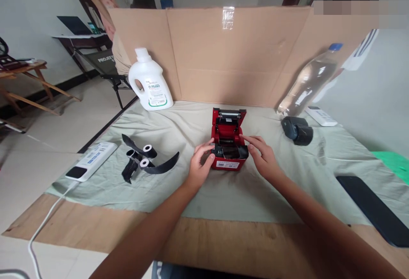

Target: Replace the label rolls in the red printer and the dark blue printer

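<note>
A small red label printer (227, 165) sits on the cloth in front of me with its lid (228, 116) raised. A black part (230, 152) lies across its front opening; its details are too small to make out. My left hand (200, 163) has its thumb and fingers closed on the printer's left front corner, beside the black part. At the right side, my right hand (264, 158) touches the printer with its fingers stretched out and apart. To the left lie several small black rolls (147, 163) with white cores, some with loose curled strips.
A white detergent jug (153, 84) and a clear bottle (308, 84) stand before the cardboard screen (223, 57). A white power strip (91, 162) lies left. At right are a black device (297, 130), a white device (321, 116) and a dark phone (372, 208). A person (105, 10) stands behind.
</note>
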`<state>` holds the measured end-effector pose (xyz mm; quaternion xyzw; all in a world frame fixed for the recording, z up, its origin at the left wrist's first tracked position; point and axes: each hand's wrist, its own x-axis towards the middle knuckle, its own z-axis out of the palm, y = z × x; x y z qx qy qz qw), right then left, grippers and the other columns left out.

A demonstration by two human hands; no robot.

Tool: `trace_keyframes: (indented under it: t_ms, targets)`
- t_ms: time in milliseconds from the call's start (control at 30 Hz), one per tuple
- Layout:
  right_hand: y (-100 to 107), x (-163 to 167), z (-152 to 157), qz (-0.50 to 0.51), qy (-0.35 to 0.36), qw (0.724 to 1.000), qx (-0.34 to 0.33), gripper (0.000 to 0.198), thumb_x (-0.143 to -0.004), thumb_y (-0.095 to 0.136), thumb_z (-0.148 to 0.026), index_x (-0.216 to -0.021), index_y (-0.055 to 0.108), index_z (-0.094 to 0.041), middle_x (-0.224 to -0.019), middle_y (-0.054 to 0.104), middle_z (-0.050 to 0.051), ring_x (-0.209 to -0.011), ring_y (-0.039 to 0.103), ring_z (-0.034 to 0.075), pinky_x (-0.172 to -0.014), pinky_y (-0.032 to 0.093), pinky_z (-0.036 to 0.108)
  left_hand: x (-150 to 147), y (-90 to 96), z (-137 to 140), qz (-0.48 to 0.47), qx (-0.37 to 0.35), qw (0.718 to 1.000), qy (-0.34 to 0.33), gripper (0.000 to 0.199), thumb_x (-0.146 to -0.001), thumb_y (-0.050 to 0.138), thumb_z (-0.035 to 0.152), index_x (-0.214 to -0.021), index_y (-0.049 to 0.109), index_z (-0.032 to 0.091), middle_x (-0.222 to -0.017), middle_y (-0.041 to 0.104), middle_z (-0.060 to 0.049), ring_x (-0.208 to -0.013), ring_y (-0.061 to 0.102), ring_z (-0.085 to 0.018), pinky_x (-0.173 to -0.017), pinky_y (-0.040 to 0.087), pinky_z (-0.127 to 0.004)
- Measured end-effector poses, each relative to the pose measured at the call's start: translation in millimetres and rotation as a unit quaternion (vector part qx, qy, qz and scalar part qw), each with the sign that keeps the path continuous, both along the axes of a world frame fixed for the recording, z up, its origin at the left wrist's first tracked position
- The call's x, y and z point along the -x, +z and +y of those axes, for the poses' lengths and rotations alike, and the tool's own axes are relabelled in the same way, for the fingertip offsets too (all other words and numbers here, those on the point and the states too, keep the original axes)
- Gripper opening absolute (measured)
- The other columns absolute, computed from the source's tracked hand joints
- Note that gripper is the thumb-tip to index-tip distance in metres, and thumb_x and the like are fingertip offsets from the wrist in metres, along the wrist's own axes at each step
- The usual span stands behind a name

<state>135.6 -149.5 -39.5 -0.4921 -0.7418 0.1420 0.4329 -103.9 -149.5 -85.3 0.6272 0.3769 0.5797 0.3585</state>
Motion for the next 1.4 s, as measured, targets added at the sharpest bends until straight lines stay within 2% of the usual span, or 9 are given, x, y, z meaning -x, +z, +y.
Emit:
trace_keyframes:
  t_ms: [200, 367, 500, 600, 800, 933, 1067, 1300, 1400]
  targets:
    - [35, 20, 51, -0.150, 0.033, 0.986, 0.068, 0.028, -0.092, 0.054, -0.028, -0.103, 0.079, -0.024, -0.097, 0.074, 0.007, -0.092, 0.067, 0.024, -0.087, 0.053, 0.038, 1, -1.3, 0, 0.011, -0.012, 1.000, -0.001, 0.022, -0.095, 0.056, 0.033, -0.112, 0.066, 0.023, -0.139, 0.060, -0.010, -0.126, 0.058, -0.024, -0.106, 0.046, -0.042]
    - [52, 51, 94, -0.351, 0.141, 0.910, 0.170, 0.022, -0.081, 0.058, -0.013, -0.089, 0.077, -0.022, -0.092, 0.076, 0.004, -0.088, 0.069, 0.024, -0.080, 0.048, 0.033, 4, 0.2, 1, 0.017, -0.024, 0.999, -0.013, 0.022, -0.096, 0.056, 0.031, -0.114, 0.065, 0.023, -0.140, 0.059, -0.010, -0.127, 0.056, -0.024, -0.107, 0.044, -0.042]
    - [57, 69, 105, -0.429, 0.122, 0.853, 0.272, 0.004, -0.075, 0.066, -0.018, -0.073, 0.069, -0.020, -0.071, 0.070, 0.003, -0.067, 0.064, 0.021, -0.063, 0.042, 0.030, 4, 3.3, 0, 0.019, -0.025, 0.999, -0.016, 0.022, -0.095, 0.057, 0.030, -0.115, 0.065, 0.023, -0.140, 0.059, -0.010, -0.127, 0.056, -0.023, -0.108, 0.044, -0.042]
    - [55, 74, 107, -0.434, 0.082, 0.848, 0.292, 0.004, -0.072, 0.066, -0.016, -0.075, 0.067, -0.020, -0.069, 0.068, 0.003, -0.063, 0.062, 0.020, -0.063, 0.042, 0.030, 4, 4.2, 0, 0.018, -0.027, 0.999, -0.015, 0.021, -0.094, 0.058, 0.029, -0.114, 0.065, 0.024, -0.138, 0.061, -0.009, -0.126, 0.056, -0.024, -0.107, 0.045, -0.043]
    - [67, 54, 92, -0.291, 0.111, 0.920, 0.238, 0.020, -0.072, 0.070, -0.028, -0.089, 0.064, -0.019, -0.085, 0.069, 0.005, -0.076, 0.063, 0.022, -0.066, 0.045, 0.031, 5, 5.5, 1, 0.001, -0.044, 0.999, -0.025, 0.020, -0.094, 0.060, 0.026, -0.113, 0.065, 0.023, -0.136, 0.062, -0.010, -0.128, 0.056, -0.024, -0.108, 0.045, -0.043]
    - [94, 40, 59, -0.175, 0.141, 0.939, 0.258, 0.029, -0.085, 0.061, -0.045, -0.101, 0.063, -0.021, -0.087, 0.067, 0.004, -0.078, 0.061, 0.022, -0.069, 0.048, 0.034, 3, 4.1, 3, -0.002, -0.048, 0.999, -0.024, 0.021, -0.093, 0.059, 0.023, -0.114, 0.066, 0.022, -0.136, 0.063, -0.009, -0.128, 0.056, -0.024, -0.109, 0.044, -0.043]
    - [113, 65, 38, -0.034, 0.085, 0.962, 0.258, 0.027, -0.082, 0.065, -0.046, -0.093, 0.063, -0.022, -0.084, 0.065, 0.003, -0.076, 0.060, 0.021, -0.065, 0.049, 0.033, -1, 0.8, 5, -0.014, -0.040, 0.999, 0.012, 0.025, -0.091, 0.061, 0.023, -0.116, 0.066, 0.020, -0.123, 0.069, -0.009, -0.119, 0.060, -0.024, -0.104, 0.048, -0.042]
    - [100, 186, 71, 0.236, 0.121, 0.875, 0.405, 0.016, -0.075, 0.070, -0.029, -0.086, 0.063, -0.019, -0.081, 0.067, 0.004, -0.065, 0.063, 0.017, -0.060, 0.053, 0.030, 1, 3.2, 6, -0.006, -0.060, 0.998, -0.001, 0.021, -0.094, 0.058, 0.027, -0.112, 0.066, 0.020, -0.122, 0.068, -0.009, -0.120, 0.057, -0.024, -0.104, 0.048, -0.041]
    - [78, 236, 106, 0.215, 0.116, 0.886, 0.394, 0.015, -0.074, 0.070, -0.022, -0.086, 0.063, -0.018, -0.082, 0.068, 0.005, -0.069, 0.064, 0.018, -0.068, 0.054, 0.031, 1, -0.6, 8, 0.006, -0.051, 0.999, 0.003, 0.016, -0.092, 0.059, 0.027, -0.103, 0.067, 0.019, -0.105, 0.071, -0.008, -0.111, 0.060, -0.025, -0.100, 0.050, -0.043]
